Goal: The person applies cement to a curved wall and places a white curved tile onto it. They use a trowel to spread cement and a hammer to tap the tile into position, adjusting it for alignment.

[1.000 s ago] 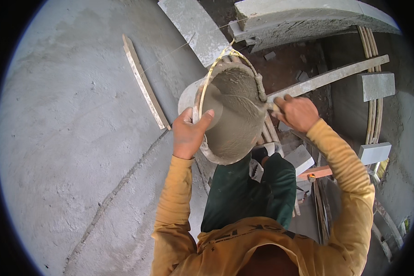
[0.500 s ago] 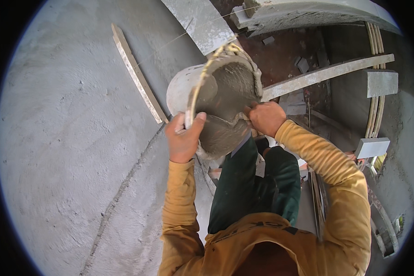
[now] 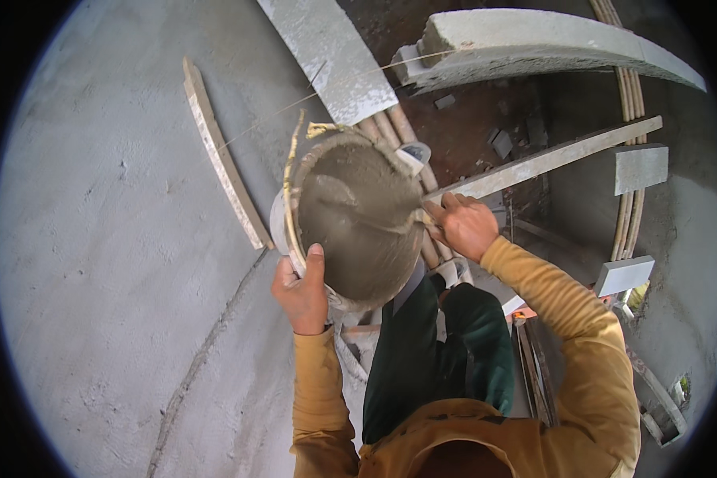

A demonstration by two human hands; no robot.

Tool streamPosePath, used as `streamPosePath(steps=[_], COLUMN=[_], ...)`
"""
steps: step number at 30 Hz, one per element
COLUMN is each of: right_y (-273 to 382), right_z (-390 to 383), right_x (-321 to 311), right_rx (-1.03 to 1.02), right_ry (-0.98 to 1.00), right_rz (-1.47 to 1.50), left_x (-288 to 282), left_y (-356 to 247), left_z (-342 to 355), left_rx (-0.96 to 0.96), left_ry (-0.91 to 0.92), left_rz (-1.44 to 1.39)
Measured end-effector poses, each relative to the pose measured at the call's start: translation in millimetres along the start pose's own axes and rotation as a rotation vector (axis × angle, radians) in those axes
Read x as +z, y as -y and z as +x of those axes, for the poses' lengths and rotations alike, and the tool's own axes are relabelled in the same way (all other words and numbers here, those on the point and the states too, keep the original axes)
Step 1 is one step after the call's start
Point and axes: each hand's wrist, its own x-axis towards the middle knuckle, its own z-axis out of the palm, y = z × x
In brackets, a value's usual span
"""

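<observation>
A round bucket (image 3: 277, 227) coated with mortar is in front of me, its mouth facing up toward me. Wet grey mortar (image 3: 358, 263) fills much of it, with a curved ridge across the surface. My left hand (image 3: 301, 291) is closed on the bucket's left rim, thumb on top, beside a thin, mortar-crusted yellowish handle (image 3: 289, 191). At the right rim, my right hand (image 3: 466, 227) is closed, fingers curled around a mortar-smeared piece by the ridge. What exactly that piece is, I cannot make out.
Bamboo poles (image 3: 398, 127) run beneath the bucket, near a concrete plank (image 3: 334, 60). A long beam (image 3: 550, 159) extends right; a thick slab edge (image 3: 534, 40) arches above. On the left, a wooden strip (image 3: 225, 155) lies against the plastered grey surface (image 3: 119, 279). A thin string (image 3: 279, 110) crosses there.
The bucket has turned from a tilt so its mouth faces me more fully, showing more mortar. Both hands stay on its sides, lower in view. The surroundings have shifted as well.
</observation>
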Motion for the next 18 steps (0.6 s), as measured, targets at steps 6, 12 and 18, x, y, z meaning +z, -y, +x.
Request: streamPosePath(steps=[6, 12, 18], right_y=[9, 18, 26], right_z=[27, 5, 10], right_x=[22, 39, 42], right_rx=[0.130, 0.040, 0.062], right_ry=[0.174, 0.437, 0.498], right_rz=[-0.073, 0.020, 0.348], left_x=[25, 30, 1], left_y=[-14, -2, 33], left_z=[-3, -8, -6], left_rx=[0.068, 0.180, 0.232], left_ry=[0.046, 0.095, 0.068], left_rz=[0.160, 0.098, 0.098])
